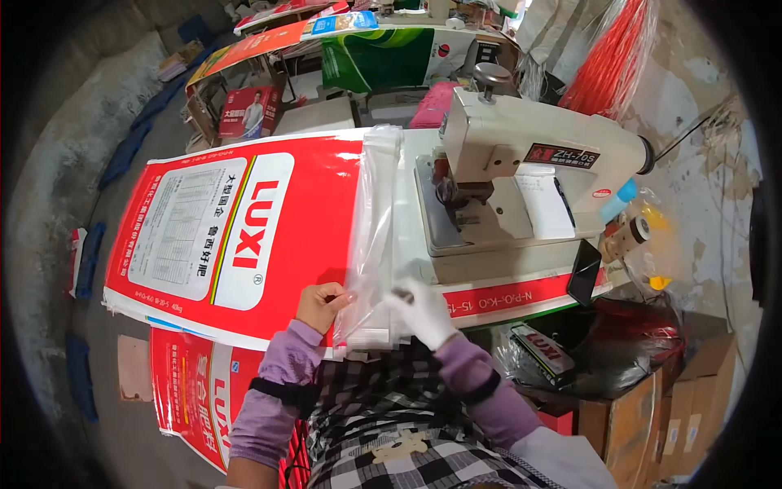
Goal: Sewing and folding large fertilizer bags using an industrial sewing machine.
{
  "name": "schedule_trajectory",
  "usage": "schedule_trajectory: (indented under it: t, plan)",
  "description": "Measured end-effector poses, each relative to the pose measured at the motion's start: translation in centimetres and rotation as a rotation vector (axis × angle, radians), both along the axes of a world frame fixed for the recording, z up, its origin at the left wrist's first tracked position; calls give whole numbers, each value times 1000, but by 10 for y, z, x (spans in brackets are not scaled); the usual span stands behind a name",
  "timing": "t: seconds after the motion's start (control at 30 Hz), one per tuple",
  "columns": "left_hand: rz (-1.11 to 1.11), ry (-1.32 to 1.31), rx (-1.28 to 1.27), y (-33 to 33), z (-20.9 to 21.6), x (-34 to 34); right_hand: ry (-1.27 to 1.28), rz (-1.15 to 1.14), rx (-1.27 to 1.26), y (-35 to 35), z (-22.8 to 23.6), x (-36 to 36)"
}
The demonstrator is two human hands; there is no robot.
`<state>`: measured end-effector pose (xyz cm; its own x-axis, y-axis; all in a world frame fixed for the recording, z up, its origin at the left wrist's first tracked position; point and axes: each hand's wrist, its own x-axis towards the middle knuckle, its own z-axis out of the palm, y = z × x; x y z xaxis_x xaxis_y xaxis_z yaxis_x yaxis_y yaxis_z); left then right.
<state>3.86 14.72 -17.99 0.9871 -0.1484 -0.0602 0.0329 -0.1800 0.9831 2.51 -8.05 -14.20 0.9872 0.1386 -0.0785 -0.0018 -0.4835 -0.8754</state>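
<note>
Head view: left hand [320,306] & right hand [423,310] (gloved) both pinch clear plastic liner [371,244].

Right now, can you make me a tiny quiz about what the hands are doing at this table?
1. True or false: the right hand wears a white glove.
2. What do both hands pinch? A) a clear plastic liner B) a red broom C) a cardboard box
3. Fill in: the cream ______ machine stands on the right of the table.

Key: 1 true. 2 A; the bare left hand grips its near end, over the red and white sack. 3 sewing.
</note>
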Motion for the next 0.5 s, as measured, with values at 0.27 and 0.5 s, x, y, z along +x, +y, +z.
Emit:
schedule_trajectory:
  t: [0.27, 0.5]
  plan:
    - [637, -271, -50, 20, 71, -15, 97, 53, 67, 44, -20, 16]
    - [360, -242, -108, 26, 52, -46, -609, 194, 76, 59, 56, 6]
